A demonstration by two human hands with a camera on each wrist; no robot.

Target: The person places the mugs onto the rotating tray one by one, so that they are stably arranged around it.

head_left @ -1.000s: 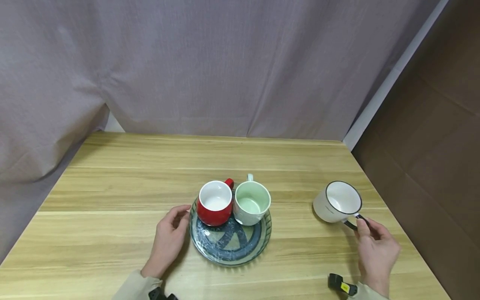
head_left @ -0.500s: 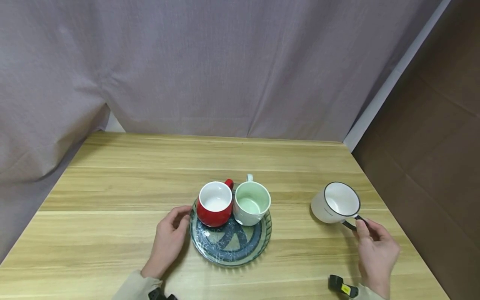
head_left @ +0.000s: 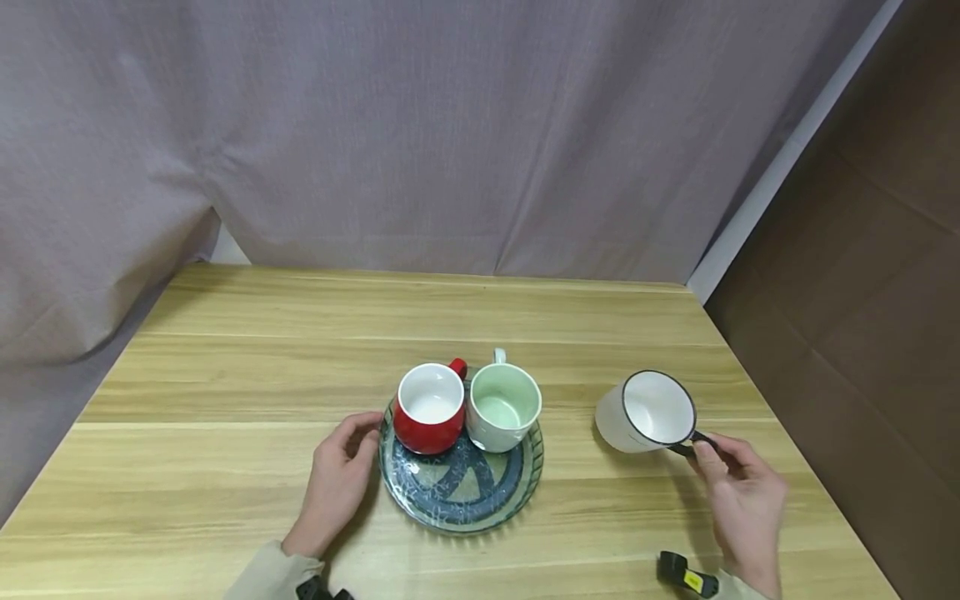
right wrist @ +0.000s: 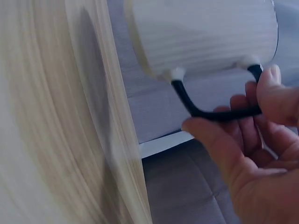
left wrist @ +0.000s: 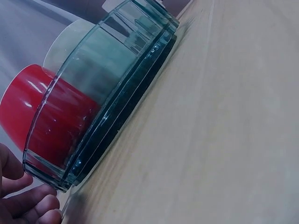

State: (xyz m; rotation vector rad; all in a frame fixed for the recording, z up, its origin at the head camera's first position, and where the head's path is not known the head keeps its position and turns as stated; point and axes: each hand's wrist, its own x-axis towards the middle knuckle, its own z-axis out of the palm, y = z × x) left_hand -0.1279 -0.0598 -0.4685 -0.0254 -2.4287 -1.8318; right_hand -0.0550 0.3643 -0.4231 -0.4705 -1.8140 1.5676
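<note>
A white enamel mug (head_left: 649, 412) with a dark rim hangs just above the table at the right, tilted a little. My right hand (head_left: 742, 500) grips its black handle (right wrist: 224, 115) between thumb and fingers. A round glass dish (head_left: 465, 512) with a blue-green pattern sits at the middle front of the table. In it, side by side, stand a red mug (head_left: 429, 429) with a white inside and a pale green mug (head_left: 498, 429). My left hand (head_left: 337, 479) holds the dish's left rim with its fingertips; the left wrist view shows the fingers at the rim's edge.
The wooden table (head_left: 262, 358) reaches back to a grey curtain (head_left: 360, 150). Along its right side runs a brown panel (head_left: 862, 333). A black wrist strap mount (head_left: 686, 575) sits at my right wrist.
My right hand has carried the white enamel mug to the left, towards the dish. The left hand, the dish and its two mugs have stayed in place.
</note>
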